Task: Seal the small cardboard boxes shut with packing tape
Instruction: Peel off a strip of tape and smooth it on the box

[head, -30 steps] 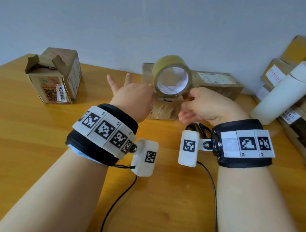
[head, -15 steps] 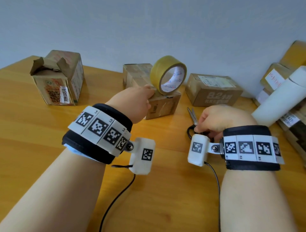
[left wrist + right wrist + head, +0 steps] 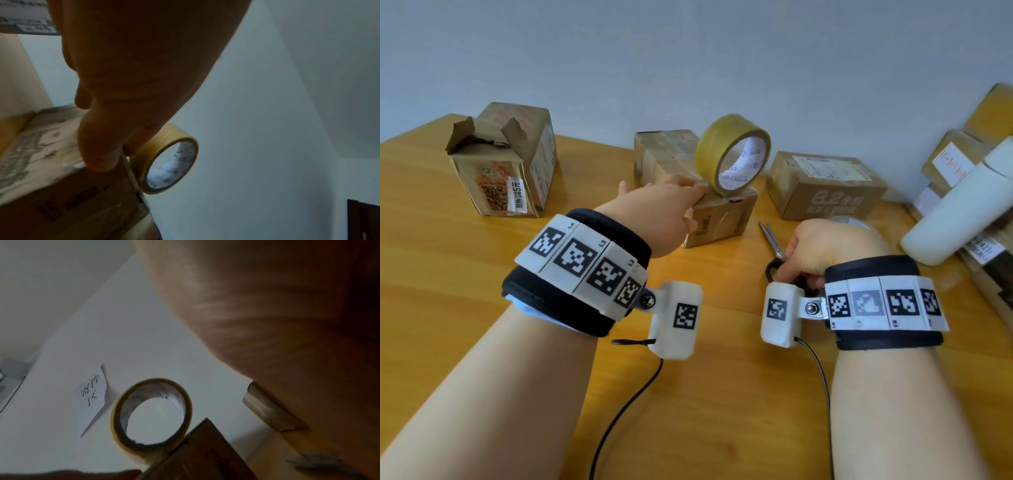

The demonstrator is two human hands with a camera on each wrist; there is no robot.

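A small cardboard box [image 3: 722, 219] sits mid-table with a yellowish packing tape roll [image 3: 732, 154] standing on edge on its top. My left hand [image 3: 688, 202] lies on the box top, fingers pressing beside the roll's base and thumb at the box's front face. The left wrist view shows a fingertip [image 3: 98, 154] on the box edge [image 3: 61, 186], right next to the tape roll [image 3: 170, 160]. My right hand [image 3: 791, 267] is down on the table, fingers curled round the black handles of the scissors [image 3: 770, 236], blades pointing away. In the right wrist view the roll [image 3: 152, 415] stands ahead.
A torn-open box [image 3: 500, 164] stands at the far left, another box [image 3: 664, 150] behind the taped one, and a labelled box [image 3: 822, 185] to its right. A white cylinder [image 3: 955, 212] leans on stacked parcels [image 3: 962, 154] at the right edge. Wrist cables trail over the near table [image 3: 465, 274].
My right hand left the tape roll, dropped to the table and took hold of the scissors' handles. My left hand settled onto the box top beside the roll.
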